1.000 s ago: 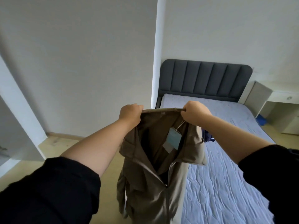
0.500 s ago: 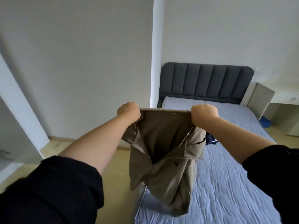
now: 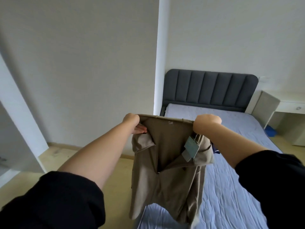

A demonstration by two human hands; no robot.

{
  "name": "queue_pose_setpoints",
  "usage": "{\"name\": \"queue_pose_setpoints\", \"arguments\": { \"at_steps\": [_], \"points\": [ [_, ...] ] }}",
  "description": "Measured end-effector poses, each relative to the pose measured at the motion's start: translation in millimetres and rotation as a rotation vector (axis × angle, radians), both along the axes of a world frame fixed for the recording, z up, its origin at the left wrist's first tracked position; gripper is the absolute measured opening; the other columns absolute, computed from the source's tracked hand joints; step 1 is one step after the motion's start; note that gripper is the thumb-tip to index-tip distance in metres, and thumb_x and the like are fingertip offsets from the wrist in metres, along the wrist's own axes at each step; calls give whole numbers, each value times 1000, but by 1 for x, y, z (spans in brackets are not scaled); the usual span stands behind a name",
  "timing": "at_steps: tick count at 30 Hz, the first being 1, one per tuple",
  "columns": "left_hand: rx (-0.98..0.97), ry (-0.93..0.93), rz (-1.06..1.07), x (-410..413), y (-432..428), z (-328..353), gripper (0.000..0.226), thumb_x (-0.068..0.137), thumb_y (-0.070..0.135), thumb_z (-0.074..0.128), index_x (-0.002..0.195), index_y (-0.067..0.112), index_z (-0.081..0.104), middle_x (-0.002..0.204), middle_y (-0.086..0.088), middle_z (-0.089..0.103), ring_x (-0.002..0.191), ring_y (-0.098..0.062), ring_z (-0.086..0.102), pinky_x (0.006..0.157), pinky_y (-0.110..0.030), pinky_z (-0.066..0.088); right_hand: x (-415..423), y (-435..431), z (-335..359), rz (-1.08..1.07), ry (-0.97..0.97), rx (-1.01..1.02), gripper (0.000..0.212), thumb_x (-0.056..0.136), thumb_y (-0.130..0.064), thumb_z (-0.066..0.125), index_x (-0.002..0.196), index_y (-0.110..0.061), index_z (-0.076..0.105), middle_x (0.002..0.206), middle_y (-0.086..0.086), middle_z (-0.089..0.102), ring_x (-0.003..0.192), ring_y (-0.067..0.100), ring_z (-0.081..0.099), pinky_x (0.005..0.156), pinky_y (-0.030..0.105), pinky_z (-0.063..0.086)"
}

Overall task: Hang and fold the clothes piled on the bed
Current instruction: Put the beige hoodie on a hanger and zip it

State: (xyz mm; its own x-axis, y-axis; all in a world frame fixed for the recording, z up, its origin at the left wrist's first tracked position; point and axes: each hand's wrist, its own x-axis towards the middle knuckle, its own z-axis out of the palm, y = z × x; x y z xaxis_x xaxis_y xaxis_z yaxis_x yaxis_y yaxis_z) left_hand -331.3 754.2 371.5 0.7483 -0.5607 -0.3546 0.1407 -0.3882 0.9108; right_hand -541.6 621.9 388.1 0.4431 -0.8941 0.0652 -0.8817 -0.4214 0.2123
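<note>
The person is shaking out a tan coat (image 3: 165,171), held up by its collar at arm's length over the near corner of the bed (image 3: 239,187). This looks like the start of handling one garment, either to hang or to fold it.

The left hand (image 3: 132,123) grips the collar's left end, and its fingers (image 3: 141,129) are curled in under the edge, pressed together against the cloth. The right hand (image 3: 207,122) grips the other end. Only its back shows, so its fingers are hidden behind the fabric and how they lie cannot be told. The collar is pulled taut between the two hands. The body of the coat hangs below, its front open, a pale tag (image 3: 191,148) dangling inside near the right hand, and its hem is partly over the mattress. A dark garment (image 3: 215,150) lies on the bed just behind the coat.

Next, the coat probably needs either a hanger slipped into the shoulders or laying flat on the bed. No hanger is in view, so one hand would have to let go to fetch one. The open front and the loose lapels will need straightening first.

Half a second ago the lower part had swung up toward the bed and bunched, and the tag was out of sight. Now the coat hangs more freely, the tag shows again, and the hands are a little wider apart.
</note>
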Motion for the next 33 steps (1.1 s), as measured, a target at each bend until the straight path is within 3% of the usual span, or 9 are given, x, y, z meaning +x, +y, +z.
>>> {"name": "queue_pose_setpoints", "arguments": {
  "at_steps": [3, 6, 10, 13, 16, 19, 21, 26, 33],
  "points": [
    [-51, 96, 6, -3, 1, -1, 35, 96, 8, 20, 78, -4, 47, 72, -27, 65, 68, -35, 66, 59, -41, 55, 3, 1, 7, -41, -145, 122, 17, 87, -15, 43, 71, -14, 50, 71, 2, 50, 59, 18, 45, 65, 30, 40],
    [-35, 162, -84, -3, 4, 2, 37, 98, 10, 21, 88, -9, 51, 80, -25, 67, 76, -34, 66, 65, -39, 54, 3, -1, 13, -123, -346, 440, 30, 91, -8, 36, 62, -6, 44, 53, 7, 49, 44, 18, 45, 45, 22, 38],
    [-3, 187, -158, -8, 5, 8, 32, 101, 15, 27, 108, -6, 51, 92, -22, 65, 90, -33, 62, 81, -40, 53, -1, -1, 14, -309, -901, 797, 42, 97, -11, 27, 60, -1, 44, 31, 9, 47, 19, 14, 39, 29, 20, 40],
    [-73, 164, -142, -18, 0, 15, 34, 101, 19, 30, 119, -2, 51, 107, -20, 62, 102, -31, 59, 91, -41, 49, 4, 7, 17, -359, -1170, 721, 45, 93, -7, 24, 61, 9, 51, 45, 23, 59, 33, 27, 57, 37, 33, 51],
    [-228, 182, -92, -31, -8, 23, 32, 102, 26, 35, 125, 9, 49, 118, -12, 54, 106, -24, 52, 91, -39, 45, 3, 8, 20, -314, -1282, 522, 25, 89, -2, 35, 74, 5, 54, 77, 24, 66, 72, 35, 66, 70, 40, 56],
    [-330, 199, -38, -41, -12, 27, 35, 101, 32, 38, 128, 14, 49, 118, -5, 52, 102, -19, 48, 72, -30, 43, -5, 13, 21, -232, -1226, 293, 10, 91, -1, 41, 90, -3, 51, 75, 9, 53, 69, 25, 51, 54, 25, 37],
    [-362, 172, -15, -45, -14, 26, 39, 100, 35, 37, 132, 16, 49, 124, -6, 54, 105, -20, 50, 74, -29, 42, -10, 18, 22, -228, -1254, 219, 14, 92, -2, 38, 97, -5, 52, 77, 6, 51, 73, 24, 50, 53, 24, 33],
    [-389, 126, 30, -70, -13, 26, 48, 99, 35, 29, 146, 25, 34, 146, -6, 41, 131, -27, 41, 110, -43, 35, -19, 38, 27, -327, -1477, 154, 38, 95, -4, 34, 132, -6, 44, 123, 12, 56, 114, 29, 52, 88, 34, 41],
    [-423, 24, 93, -116, 3, 41, 45, 101, 15, 29, 145, 3, 27, 144, -17, 39, 129, -33, 41, 101, -39, 36, -36, 53, 28, -400, -1670, -7, 61, 89, 8, 31, 148, -8, 27, 149, 9, 37, 138, 25, 33, 114, 34, 28]
  ]
}}
